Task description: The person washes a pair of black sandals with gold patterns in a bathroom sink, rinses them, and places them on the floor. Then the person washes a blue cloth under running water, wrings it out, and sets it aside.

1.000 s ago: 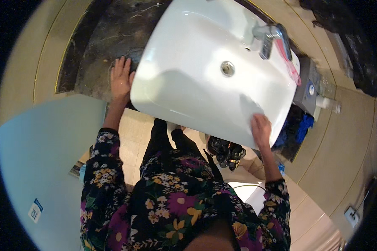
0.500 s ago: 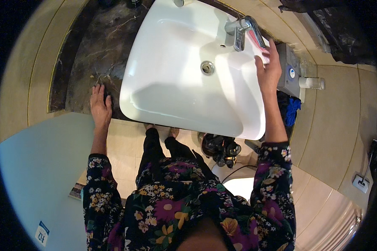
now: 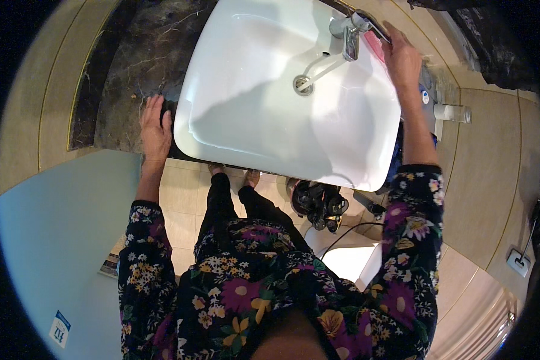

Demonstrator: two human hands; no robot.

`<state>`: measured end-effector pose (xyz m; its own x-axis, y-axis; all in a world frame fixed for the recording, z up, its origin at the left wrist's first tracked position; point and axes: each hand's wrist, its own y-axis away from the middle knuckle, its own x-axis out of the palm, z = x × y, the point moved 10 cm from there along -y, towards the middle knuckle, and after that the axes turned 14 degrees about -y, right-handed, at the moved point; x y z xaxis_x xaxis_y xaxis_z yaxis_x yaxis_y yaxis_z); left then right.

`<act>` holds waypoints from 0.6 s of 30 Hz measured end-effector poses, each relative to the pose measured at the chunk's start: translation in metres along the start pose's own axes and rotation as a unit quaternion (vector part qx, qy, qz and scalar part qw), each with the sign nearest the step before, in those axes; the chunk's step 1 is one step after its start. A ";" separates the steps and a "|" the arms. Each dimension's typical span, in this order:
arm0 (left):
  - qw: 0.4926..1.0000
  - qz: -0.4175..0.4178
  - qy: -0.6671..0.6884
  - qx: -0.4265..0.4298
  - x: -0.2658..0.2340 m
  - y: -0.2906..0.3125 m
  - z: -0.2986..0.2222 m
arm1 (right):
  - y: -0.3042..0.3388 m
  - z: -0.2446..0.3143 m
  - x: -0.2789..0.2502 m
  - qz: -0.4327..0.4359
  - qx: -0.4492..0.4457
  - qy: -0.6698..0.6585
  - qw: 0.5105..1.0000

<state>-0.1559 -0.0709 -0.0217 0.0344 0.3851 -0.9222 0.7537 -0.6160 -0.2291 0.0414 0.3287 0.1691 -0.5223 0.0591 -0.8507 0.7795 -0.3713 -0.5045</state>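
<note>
Water runs from the chrome faucet (image 3: 348,37) down to the drain (image 3: 303,85) of the white washbasin (image 3: 270,135). At the back right, my right hand (image 3: 404,63) has its fingers closed about the end of the faucet's lever (image 3: 375,27), which points toward it. Under that hand a pink cloth or sponge (image 3: 375,47) lies at the basin's rim, partly hidden. My left hand (image 3: 155,135) rests at the front edge of the dark marble counter (image 3: 126,78), left of the basin, its fingers stretched out and holding nothing.
On the right, a glass (image 3: 456,113) stands beside a grey box (image 3: 427,99), mostly hidden by my arm. Beneath the basin are dark bottles or similar items (image 3: 324,207) and a white toilet (image 3: 351,261). A pale blue door or panel (image 3: 60,228) is at the left.
My right hand has moved up and away onto the faucet lever, which has swung. Water now flows. The left hand has shifted slightly along the counter toward the basin.
</note>
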 end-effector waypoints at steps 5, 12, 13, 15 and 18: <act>0.996 -0.007 0.084 -0.005 0.016 0.000 0.002 | 0.137 -0.066 0.101 -0.276 0.527 -0.614 0.519; 0.999 0.015 0.020 0.041 0.015 -0.006 -0.016 | 0.121 -0.028 0.180 -0.189 0.456 -0.855 0.158; 0.999 0.018 0.023 0.043 0.015 -0.005 -0.015 | 0.127 -0.033 0.178 -0.258 0.481 -0.810 0.212; 0.998 0.037 0.029 0.030 0.018 -0.005 -0.013 | 0.121 -0.010 0.184 -0.209 0.470 -0.817 0.261; 0.996 0.038 0.031 0.069 0.024 -0.010 -0.021 | 0.089 0.069 0.205 0.027 0.352 -0.908 0.226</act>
<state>-0.1491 -0.0411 -0.0349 0.1316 0.3739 -0.9181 0.6502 -0.7316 -0.2048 -0.0201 0.2443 -0.0395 -0.2965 -0.2036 0.9331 0.8878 -0.4189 0.1907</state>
